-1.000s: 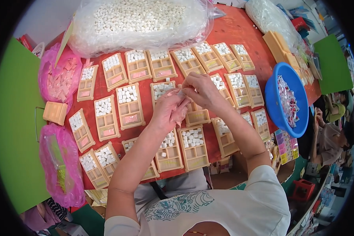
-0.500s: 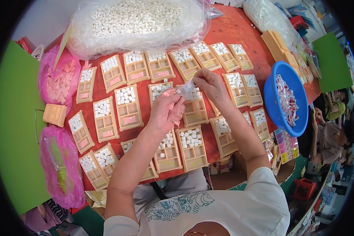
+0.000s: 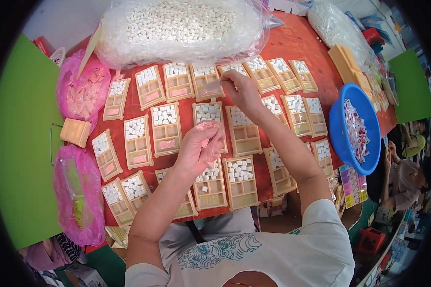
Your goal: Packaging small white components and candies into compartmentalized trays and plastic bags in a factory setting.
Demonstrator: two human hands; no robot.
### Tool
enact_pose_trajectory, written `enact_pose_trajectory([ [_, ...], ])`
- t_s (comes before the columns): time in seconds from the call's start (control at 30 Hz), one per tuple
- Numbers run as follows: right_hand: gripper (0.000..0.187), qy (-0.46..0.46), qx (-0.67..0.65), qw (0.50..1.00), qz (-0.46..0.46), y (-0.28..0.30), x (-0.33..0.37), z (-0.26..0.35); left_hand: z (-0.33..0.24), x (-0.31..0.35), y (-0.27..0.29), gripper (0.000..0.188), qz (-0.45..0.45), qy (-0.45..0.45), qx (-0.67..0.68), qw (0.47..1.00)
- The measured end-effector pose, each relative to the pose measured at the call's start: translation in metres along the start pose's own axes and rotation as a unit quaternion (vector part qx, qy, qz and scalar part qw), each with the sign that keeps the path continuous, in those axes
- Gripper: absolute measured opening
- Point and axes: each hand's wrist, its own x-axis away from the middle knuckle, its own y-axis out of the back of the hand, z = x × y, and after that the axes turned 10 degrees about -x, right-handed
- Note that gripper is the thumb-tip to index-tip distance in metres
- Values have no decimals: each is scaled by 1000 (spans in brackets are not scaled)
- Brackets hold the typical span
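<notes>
My left hand (image 3: 196, 150) is closed around a bunch of pink sachets (image 3: 209, 128), held over the middle trays. Farther off, my right hand (image 3: 242, 93) pinches a small translucent sachet (image 3: 211, 87) above a tray in the far row (image 3: 203, 79). The trays are beige, divided into compartments, with white cube-like pieces in the end compartment. Several on the left, such as one tray (image 3: 165, 129), also hold a flat pink sachet (image 3: 167, 144). Beneath my left hand, a near tray (image 3: 209, 193) is partly covered.
A large clear bag of white pieces (image 3: 182, 24) lies at the back. Pink bags (image 3: 84, 93) are along the left side. On the right stands a blue basin (image 3: 336, 124) of small packets, with stacked beige trays (image 3: 345, 60) behind it. Other people (image 3: 404, 172) sit far right.
My right hand has drawn away from the left, moving left and slightly farther off with a translucent sachet. My left hand keeps the pink bunch, a little lower. The whole view has shifted slightly.
</notes>
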Motion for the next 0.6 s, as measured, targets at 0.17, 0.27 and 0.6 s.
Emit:
enact_pose_trajectory([
  [0.17, 20, 111, 164, 967, 158, -2, -8, -18, -6, 7, 16, 17, -25, -17, -9, 999],
  [0.27, 25, 186, 213, 941, 184, 6, -3, -26, -10, 10, 21, 17, -8, -26, -3, 1000],
  [0.6, 28, 143, 255, 931, 217, -5, -2, 9, -15, 2, 28, 16, -18, -26, -14, 999],
])
